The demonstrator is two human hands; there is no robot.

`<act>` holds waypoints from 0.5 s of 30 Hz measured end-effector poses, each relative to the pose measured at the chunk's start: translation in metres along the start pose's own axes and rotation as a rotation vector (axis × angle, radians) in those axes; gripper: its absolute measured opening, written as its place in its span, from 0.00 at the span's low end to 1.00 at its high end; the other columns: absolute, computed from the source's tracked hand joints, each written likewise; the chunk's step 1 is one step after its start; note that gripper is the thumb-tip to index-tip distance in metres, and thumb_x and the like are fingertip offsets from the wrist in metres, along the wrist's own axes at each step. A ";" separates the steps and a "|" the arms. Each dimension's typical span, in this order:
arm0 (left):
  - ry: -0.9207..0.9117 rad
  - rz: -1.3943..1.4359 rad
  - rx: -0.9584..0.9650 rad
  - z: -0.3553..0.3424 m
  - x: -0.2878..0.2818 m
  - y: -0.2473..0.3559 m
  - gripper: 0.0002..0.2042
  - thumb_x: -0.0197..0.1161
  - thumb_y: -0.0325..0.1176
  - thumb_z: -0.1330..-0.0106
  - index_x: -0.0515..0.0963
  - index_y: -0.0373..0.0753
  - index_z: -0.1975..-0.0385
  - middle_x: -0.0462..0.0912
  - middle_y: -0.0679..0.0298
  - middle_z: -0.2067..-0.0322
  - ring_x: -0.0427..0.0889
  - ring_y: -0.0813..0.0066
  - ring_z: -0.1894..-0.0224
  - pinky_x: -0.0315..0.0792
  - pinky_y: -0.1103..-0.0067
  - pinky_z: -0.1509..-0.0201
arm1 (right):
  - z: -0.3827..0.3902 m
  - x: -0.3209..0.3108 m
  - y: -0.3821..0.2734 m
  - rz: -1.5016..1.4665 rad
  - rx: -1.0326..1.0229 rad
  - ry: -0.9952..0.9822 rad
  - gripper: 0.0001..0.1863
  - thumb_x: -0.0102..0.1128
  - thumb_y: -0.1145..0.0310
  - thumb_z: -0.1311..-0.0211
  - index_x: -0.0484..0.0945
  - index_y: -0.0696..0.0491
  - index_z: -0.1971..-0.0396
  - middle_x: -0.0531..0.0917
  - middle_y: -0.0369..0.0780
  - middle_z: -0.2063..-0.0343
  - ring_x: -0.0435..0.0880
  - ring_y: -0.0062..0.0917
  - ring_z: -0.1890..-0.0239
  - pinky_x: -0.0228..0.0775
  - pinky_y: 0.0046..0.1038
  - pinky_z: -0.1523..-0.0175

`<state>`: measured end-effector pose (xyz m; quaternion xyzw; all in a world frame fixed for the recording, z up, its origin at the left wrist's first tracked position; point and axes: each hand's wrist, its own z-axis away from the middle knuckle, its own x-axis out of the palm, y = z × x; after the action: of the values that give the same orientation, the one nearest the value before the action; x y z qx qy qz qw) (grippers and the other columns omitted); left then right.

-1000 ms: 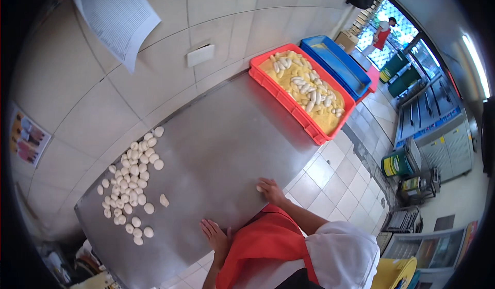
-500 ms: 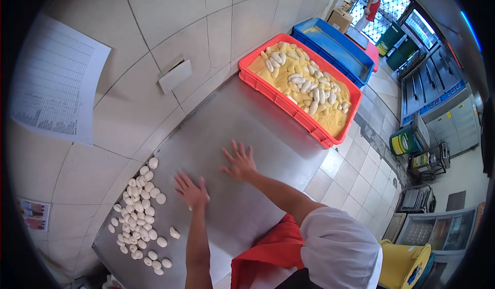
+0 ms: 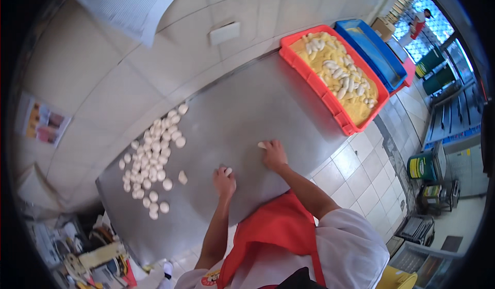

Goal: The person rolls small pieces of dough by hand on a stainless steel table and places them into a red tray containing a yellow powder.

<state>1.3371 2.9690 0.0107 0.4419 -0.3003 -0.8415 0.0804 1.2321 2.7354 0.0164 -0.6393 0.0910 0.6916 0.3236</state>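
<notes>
A pile of pale dough balls point(image 3: 154, 157) lies on the steel table point(image 3: 227, 108) at the left, with an uneven dough scrap point(image 3: 182, 177) just right of it. My left hand point(image 3: 224, 185) is closed on the tabletop around a small dough piece point(image 3: 228, 171), part of which shows by the fingers. Farther right, my right hand point(image 3: 276, 156) curls over another dough piece point(image 3: 262, 145) that pokes out at its fingertips. The fingers hide how much dough each hand covers.
A red tray point(image 3: 319, 85) of yellow crumbs and shaped dough pieces stands at the table's far right end. Behind it is a blue tray point(image 3: 371, 51). Tiled wall point(image 3: 201, 72) runs along the far edge. A person point(image 3: 418, 25) stands in the distance.
Both hands were spread open with no dough visible in them; now each is curled around a dough piece. They have come nearer my body. The whole view has shifted.
</notes>
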 end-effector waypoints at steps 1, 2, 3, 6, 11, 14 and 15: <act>-0.035 0.216 -0.083 0.006 0.008 0.004 0.29 0.68 0.46 0.36 0.72 0.37 0.39 0.75 0.50 0.43 0.72 0.55 0.38 0.68 0.68 0.38 | 0.013 0.007 0.009 -0.228 0.007 -0.068 0.28 0.50 0.51 0.30 0.67 0.50 0.36 0.69 0.51 0.38 0.69 0.45 0.37 0.59 0.51 0.33; -0.066 0.432 -0.156 0.012 0.018 0.016 0.27 0.71 0.42 0.38 0.75 0.37 0.42 0.79 0.53 0.47 0.76 0.59 0.43 0.71 0.72 0.43 | 0.022 0.014 0.013 -0.455 0.018 -0.132 0.25 0.52 0.54 0.32 0.71 0.53 0.41 0.76 0.51 0.44 0.77 0.45 0.44 0.68 0.50 0.39; -0.239 0.596 0.000 0.022 0.030 0.031 0.29 0.72 0.42 0.39 0.73 0.36 0.39 0.78 0.54 0.46 0.75 0.61 0.42 0.71 0.72 0.41 | 0.038 0.024 0.014 -0.454 0.010 -0.139 0.25 0.52 0.54 0.32 0.71 0.53 0.41 0.76 0.51 0.44 0.77 0.45 0.44 0.68 0.50 0.39; -0.483 1.027 0.229 0.071 0.038 0.102 0.40 0.73 0.46 0.39 0.61 0.35 0.31 0.75 0.55 0.44 0.75 0.65 0.41 0.72 0.70 0.40 | 0.083 0.030 0.033 -2.053 0.685 -0.278 0.23 0.45 0.55 0.33 0.71 0.54 0.45 0.80 0.47 0.57 0.80 0.42 0.54 0.75 0.47 0.52; -0.259 0.838 0.228 -0.020 -0.022 0.052 0.39 0.70 0.50 0.37 0.63 0.34 0.32 0.68 0.49 0.35 0.67 0.58 0.33 0.65 0.66 0.32 | 0.042 -0.086 0.095 -2.846 0.432 0.236 0.48 0.59 0.30 0.45 0.63 0.59 0.41 0.70 0.55 0.43 0.74 0.51 0.42 0.76 0.47 0.41; 0.359 0.346 0.111 -0.116 -0.079 -0.022 0.39 0.72 0.53 0.43 0.68 0.36 0.35 0.73 0.45 0.40 0.70 0.49 0.37 0.63 0.59 0.32 | 0.000 -0.161 0.137 -2.801 -0.513 0.321 0.48 0.57 0.33 0.40 0.56 0.53 0.32 0.60 0.62 0.34 0.68 0.52 0.33 0.73 0.49 0.37; 0.448 0.120 0.053 -0.139 -0.104 -0.043 0.39 0.73 0.51 0.45 0.69 0.38 0.36 0.74 0.46 0.43 0.72 0.48 0.40 0.64 0.59 0.34 | -0.013 -0.168 0.134 -2.813 -0.503 0.309 0.48 0.57 0.33 0.40 0.56 0.53 0.32 0.60 0.62 0.34 0.68 0.52 0.33 0.73 0.49 0.37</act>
<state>1.5153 2.9853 -0.0017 0.6010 -0.3224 -0.7080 0.1833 1.1627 2.5687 0.1339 -0.3032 -0.6935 -0.2742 0.5933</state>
